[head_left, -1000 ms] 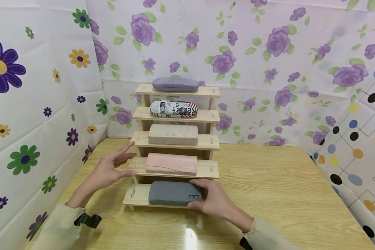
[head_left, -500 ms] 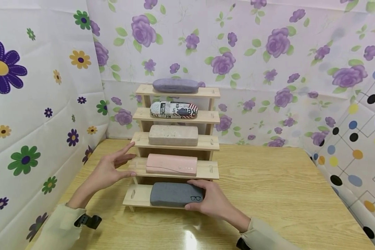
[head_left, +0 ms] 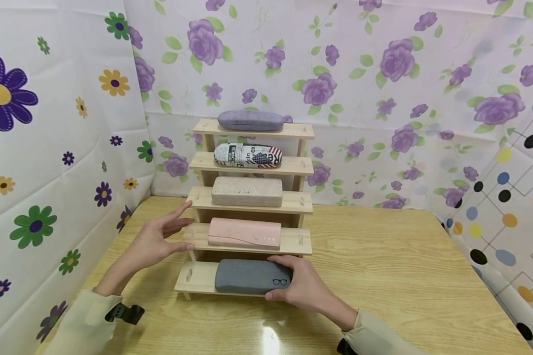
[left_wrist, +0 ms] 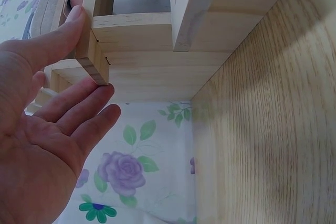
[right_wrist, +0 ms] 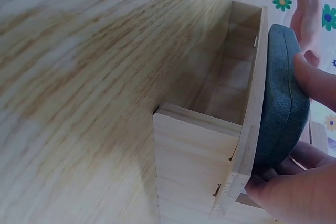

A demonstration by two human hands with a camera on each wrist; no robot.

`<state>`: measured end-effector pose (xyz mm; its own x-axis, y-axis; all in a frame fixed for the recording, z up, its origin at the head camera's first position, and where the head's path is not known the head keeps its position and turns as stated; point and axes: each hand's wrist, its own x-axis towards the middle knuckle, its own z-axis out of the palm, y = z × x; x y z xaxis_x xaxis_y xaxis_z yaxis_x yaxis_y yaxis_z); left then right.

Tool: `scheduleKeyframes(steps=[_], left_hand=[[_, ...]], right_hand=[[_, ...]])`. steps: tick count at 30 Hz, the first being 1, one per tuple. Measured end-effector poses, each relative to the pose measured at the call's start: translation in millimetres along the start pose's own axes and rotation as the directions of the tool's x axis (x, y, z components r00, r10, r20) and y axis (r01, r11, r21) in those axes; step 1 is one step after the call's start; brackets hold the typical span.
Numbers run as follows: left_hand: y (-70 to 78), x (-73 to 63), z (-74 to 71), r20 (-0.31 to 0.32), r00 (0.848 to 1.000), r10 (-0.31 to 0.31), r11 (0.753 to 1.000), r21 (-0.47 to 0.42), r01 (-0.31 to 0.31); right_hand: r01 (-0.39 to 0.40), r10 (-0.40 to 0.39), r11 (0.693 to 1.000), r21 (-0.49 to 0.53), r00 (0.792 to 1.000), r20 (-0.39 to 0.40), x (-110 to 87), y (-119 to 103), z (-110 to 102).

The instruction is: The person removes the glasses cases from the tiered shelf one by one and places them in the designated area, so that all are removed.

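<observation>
Floral cloth point(head_left: 364, 103) across the back, wood-grain worktop point(head_left: 373, 251) underneath, five-tier wooden stand point(head_left: 294, 198) standing on it. Grey-blue glasses case point(head_left: 248, 276) sits on the bottom tier point(head_left: 200, 277), a touch right of ctr, little specs logo at its R end. R hand point(head_left: 304, 285) is pinching that R end, thumb on the near side, fingers over the far side. L hand point(head_left: 155, 239) is loosely spread at the stand's L side, thumb at the 2nd tier's edge; looks like it's steadying things, tho can't tell how hard it presses, if at all.

Going up, one per tier: pink case point(head_left: 244, 233), beige case point(head_left: 247, 192), newsprint-pattern case point(head_left: 247, 155), lavender case point(head_left: 250, 121).

IMO the step in hand is placing/adjusting the bottom case, w/ the other 4 prob sorted. Next move prob calls for a small slide L to line it up w/ the pink one, kept flat, then easing the fingers off w/o dragging it or bumping the tier above.
</observation>
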<state>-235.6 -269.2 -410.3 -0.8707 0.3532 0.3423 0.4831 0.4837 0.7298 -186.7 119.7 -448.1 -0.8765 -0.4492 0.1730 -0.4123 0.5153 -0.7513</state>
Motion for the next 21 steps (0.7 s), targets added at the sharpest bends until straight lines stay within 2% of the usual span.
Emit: scheduleKeyframes(steps=[12, 21], left_hand=[[2.1, -0.6, 0.3, -0.007, 1.000, 0.009, 1.000, 0.017, -0.009], [-1.1, -0.8, -0.1, -0.009, 1.000, 0.003, 1.000, 0.018, -0.003]], right_hand=[[0.001, 0.000, 0.999, 0.033, 0.999, -0.042, -5.7, -0.7, 2.4], [0.003, 0.004, 0.980, 0.199, 0.999, -0.035, -10.3, 0.6, -0.2]])
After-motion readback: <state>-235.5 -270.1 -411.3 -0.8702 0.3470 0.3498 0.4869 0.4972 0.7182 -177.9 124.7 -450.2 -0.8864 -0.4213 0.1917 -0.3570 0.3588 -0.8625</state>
